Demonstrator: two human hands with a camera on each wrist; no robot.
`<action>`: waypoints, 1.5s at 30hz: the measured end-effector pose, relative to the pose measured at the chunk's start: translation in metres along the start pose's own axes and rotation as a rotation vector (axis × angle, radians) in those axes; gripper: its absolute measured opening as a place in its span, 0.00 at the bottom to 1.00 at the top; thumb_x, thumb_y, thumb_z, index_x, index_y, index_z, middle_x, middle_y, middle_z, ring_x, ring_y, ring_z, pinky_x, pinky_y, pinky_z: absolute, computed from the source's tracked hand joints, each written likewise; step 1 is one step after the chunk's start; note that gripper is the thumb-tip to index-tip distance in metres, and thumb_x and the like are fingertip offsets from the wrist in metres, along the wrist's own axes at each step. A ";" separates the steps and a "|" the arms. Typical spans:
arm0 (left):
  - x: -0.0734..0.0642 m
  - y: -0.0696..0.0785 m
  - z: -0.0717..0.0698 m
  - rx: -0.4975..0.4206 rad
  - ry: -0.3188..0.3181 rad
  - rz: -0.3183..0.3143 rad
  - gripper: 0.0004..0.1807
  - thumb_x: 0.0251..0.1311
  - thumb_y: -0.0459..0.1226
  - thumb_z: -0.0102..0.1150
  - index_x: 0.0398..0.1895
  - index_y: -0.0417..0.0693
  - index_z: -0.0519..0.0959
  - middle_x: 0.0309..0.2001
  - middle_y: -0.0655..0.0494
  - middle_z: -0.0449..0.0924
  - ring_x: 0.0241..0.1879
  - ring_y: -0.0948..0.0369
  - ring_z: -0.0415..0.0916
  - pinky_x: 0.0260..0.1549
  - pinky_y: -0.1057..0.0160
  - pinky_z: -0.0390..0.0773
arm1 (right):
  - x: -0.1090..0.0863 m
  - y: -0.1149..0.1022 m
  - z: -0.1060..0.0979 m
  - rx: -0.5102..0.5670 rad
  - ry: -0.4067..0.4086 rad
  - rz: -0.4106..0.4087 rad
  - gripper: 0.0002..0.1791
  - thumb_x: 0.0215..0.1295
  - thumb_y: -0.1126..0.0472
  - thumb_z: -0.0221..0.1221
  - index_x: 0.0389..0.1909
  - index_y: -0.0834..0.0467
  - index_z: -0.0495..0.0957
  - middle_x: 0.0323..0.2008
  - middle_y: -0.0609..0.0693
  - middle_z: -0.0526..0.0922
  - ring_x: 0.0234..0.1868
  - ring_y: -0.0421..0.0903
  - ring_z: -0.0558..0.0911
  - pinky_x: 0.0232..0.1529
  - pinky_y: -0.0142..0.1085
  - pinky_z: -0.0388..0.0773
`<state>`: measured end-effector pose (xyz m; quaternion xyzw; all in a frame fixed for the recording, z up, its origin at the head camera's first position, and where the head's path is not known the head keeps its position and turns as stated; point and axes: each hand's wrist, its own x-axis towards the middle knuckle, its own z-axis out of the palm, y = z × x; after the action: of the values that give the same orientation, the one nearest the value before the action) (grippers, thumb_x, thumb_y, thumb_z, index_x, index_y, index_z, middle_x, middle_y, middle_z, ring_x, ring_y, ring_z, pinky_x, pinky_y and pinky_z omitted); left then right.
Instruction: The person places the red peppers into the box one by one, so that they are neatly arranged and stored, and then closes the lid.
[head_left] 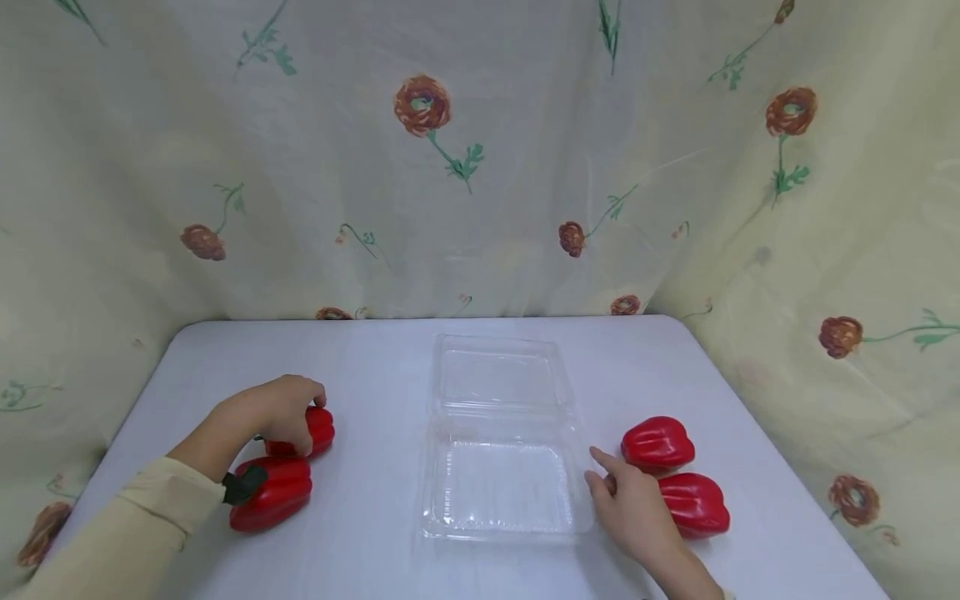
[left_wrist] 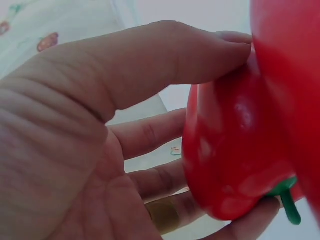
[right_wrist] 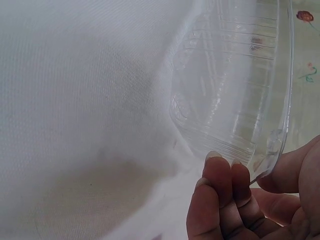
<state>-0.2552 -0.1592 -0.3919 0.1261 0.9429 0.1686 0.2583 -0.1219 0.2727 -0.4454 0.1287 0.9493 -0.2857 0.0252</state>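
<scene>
My left hand (head_left: pixel 277 410) grips a red bell pepper (head_left: pixel 322 429) at the table's left side. In the left wrist view the thumb lies over this pepper (left_wrist: pixel 230 145) and the fingers reach round beneath it, by its green stem. A second red bell pepper (head_left: pixel 273 495) lies just nearer, below the hand. In the middle sits an opened clear plastic clamshell container (head_left: pixel 510 483), its lid half laid back. My right hand (head_left: pixel 633 510) is at its right edge; in the right wrist view thumb and fingers pinch the container's rim (right_wrist: pixel 272 160) near a corner.
Two more red bell peppers, a farther one (head_left: pixel 658 442) and a nearer one (head_left: pixel 696 505), lie right of the container, the nearer partly behind my right hand. The white table (head_left: pixel 375 367) ends at a flowered curtain (head_left: pixel 510 167) behind and at the sides.
</scene>
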 end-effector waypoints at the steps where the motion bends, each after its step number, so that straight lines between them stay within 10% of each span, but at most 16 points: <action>1: 0.000 0.001 0.000 -0.001 0.000 0.000 0.45 0.29 0.33 0.82 0.58 0.37 0.72 0.45 0.44 0.75 0.44 0.48 0.74 0.29 0.55 0.84 | 0.000 0.000 0.000 0.000 0.002 -0.001 0.34 0.61 0.56 0.67 0.68 0.60 0.70 0.19 0.48 0.74 0.18 0.46 0.72 0.26 0.32 0.75; 30: 0.008 0.095 -0.019 0.172 0.234 0.243 0.44 0.29 0.41 0.84 0.58 0.46 0.76 0.50 0.49 0.76 0.50 0.50 0.74 0.33 0.56 0.83 | 0.001 -0.001 0.000 0.028 0.001 0.010 0.32 0.63 0.56 0.65 0.68 0.59 0.71 0.19 0.49 0.74 0.19 0.46 0.73 0.25 0.30 0.73; 45: 0.013 0.137 -0.014 0.205 0.231 0.334 0.43 0.32 0.42 0.83 0.59 0.49 0.76 0.51 0.51 0.76 0.51 0.52 0.73 0.35 0.57 0.83 | 0.001 0.000 0.002 0.026 0.009 0.003 0.32 0.63 0.57 0.65 0.68 0.59 0.71 0.18 0.48 0.74 0.19 0.45 0.72 0.24 0.29 0.73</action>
<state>-0.2531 -0.0333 -0.3338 0.2859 0.9444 0.1258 0.1030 -0.1231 0.2714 -0.4471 0.1316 0.9454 -0.2975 0.0195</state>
